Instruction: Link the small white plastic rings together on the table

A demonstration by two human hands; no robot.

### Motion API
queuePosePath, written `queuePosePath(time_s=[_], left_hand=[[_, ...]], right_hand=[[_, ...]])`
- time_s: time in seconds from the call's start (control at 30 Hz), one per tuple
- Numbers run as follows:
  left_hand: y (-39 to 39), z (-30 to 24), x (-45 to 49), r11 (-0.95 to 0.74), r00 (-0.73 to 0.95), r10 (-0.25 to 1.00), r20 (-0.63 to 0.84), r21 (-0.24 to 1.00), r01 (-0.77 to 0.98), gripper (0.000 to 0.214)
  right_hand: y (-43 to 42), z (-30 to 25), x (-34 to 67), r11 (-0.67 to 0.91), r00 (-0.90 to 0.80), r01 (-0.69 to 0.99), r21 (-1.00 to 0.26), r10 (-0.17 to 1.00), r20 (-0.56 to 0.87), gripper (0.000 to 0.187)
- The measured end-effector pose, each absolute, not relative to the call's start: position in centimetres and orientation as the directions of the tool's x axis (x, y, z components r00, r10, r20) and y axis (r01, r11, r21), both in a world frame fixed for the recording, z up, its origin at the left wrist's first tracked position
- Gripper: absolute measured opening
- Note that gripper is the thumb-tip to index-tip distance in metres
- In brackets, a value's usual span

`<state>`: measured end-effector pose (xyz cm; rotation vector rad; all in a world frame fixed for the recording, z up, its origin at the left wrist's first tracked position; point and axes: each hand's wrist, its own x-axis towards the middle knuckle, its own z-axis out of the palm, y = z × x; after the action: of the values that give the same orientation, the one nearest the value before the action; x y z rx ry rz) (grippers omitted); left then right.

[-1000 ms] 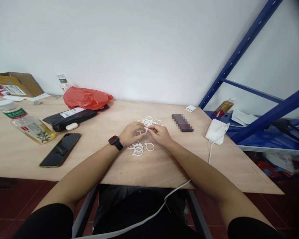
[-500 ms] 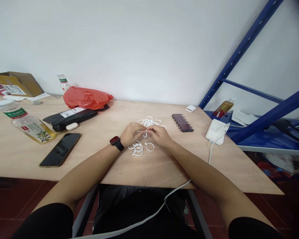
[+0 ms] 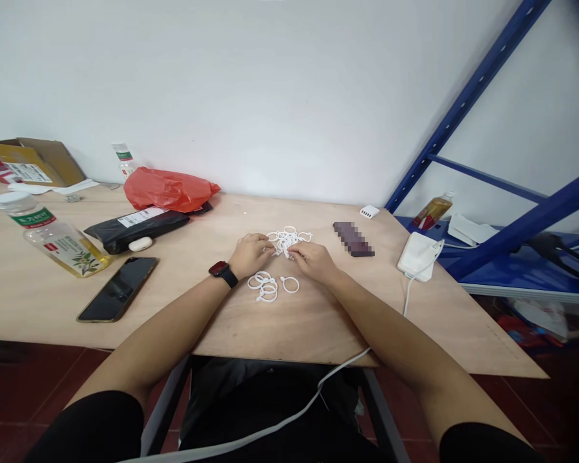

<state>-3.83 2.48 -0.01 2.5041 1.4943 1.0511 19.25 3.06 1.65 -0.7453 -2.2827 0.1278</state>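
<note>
A heap of white plastic rings (image 3: pixel 288 238), each with a small tab, lies on the table between my hands. My left hand (image 3: pixel 251 255) is at the heap's left edge, its fingers curled and closed. A white bit shows by its fingertips, too small to make out. On the heap's right side, my right hand (image 3: pixel 314 262) is closed in a pinch on a white ring at the front of the heap; the fingers partly cover it. Nearer to me lie several loose overlapping rings (image 3: pixel 268 298) and one separate ring (image 3: pixel 290 284).
On the left are a phone (image 3: pixel 118 289), a bottle (image 3: pixel 60 241), an earbud case (image 3: pixel 140 244), a black package (image 3: pixel 137 226) and a red bag (image 3: pixel 171 190). A blurred dark object (image 3: pixel 353 239), a white adapter (image 3: pixel 419 256) with its cable and a blue rack (image 3: pixel 468 96) are on the right.
My hands, together over a small white piece before, have moved apart, the left one leftward. The right fingertips are now at the heap's front. The loose rings nearer to me stay in place.
</note>
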Motion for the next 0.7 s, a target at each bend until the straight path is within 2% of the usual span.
queuePosePath(time_s=[0.1,0.17,0.27,0.37,0.47,0.57,0.7], left_hand=[[2.7,-0.6,-4.2,-0.441,0.287,0.861,0.420,0.335,0.833,0.020],[2.7,-0.7,-4.2,-0.415,0.280,0.879,0.387,0.327,0.849,0.018],[2.6,-0.7,-4.2,-0.414,0.282,0.879,0.383,0.323,0.851,0.014],[2.5,-0.3,-4.1,-0.427,0.286,0.875,0.390,0.345,0.836,0.014],[2.2,0.4,-3.9,-0.510,0.309,0.828,0.468,0.399,0.762,0.014],[1.6,1.2,-3.3,-0.646,0.345,0.733,0.586,0.442,0.622,0.013],[0.9,2.0,-2.6,-0.744,0.362,0.641,0.677,0.432,0.509,0.012]], right_hand=[[2.9,1.8,19.2,0.866,-0.693,0.466,-0.181,0.485,0.534,0.018],[2.6,1.8,18.9,0.886,-0.758,0.439,-0.149,0.454,0.467,0.015],[2.1,1.6,18.3,0.901,-0.806,0.388,-0.194,0.434,0.403,0.012],[1.7,1.4,17.9,0.876,-0.795,0.370,-0.311,0.471,0.382,0.012],[1.7,1.3,17.8,0.787,-0.696,0.428,-0.445,0.601,0.394,0.012],[2.0,1.3,17.9,0.674,-0.498,0.476,-0.565,0.736,0.459,0.011],[2.4,1.3,17.9,0.575,-0.269,0.463,-0.674,0.816,0.512,0.011]])
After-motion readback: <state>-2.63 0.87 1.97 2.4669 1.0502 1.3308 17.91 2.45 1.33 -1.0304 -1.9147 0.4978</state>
